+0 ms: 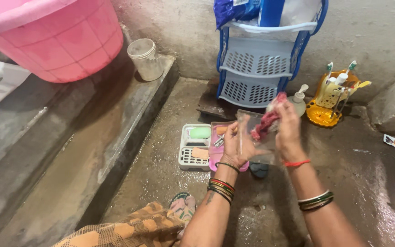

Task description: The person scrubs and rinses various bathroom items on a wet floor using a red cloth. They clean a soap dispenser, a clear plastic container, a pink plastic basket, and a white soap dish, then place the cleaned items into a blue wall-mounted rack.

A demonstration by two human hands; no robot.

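Left hand grips a clear lid, fingers curled behind it, half hidden. Right hand pinches a red scrubber against it. Pink box, at 7 o'clock, is mostly covered.

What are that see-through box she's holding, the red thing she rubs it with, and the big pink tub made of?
The clear box, held in the left hand, looks like thin rigid plastic: transparent, with glossy flat walls. The red scrubber in the right hand seems a fibrous mesh or cloth; its bunched, fuzzy look leaves that open. The pink tub appears moulded plastic, with a smooth sheen and ribbed grid.
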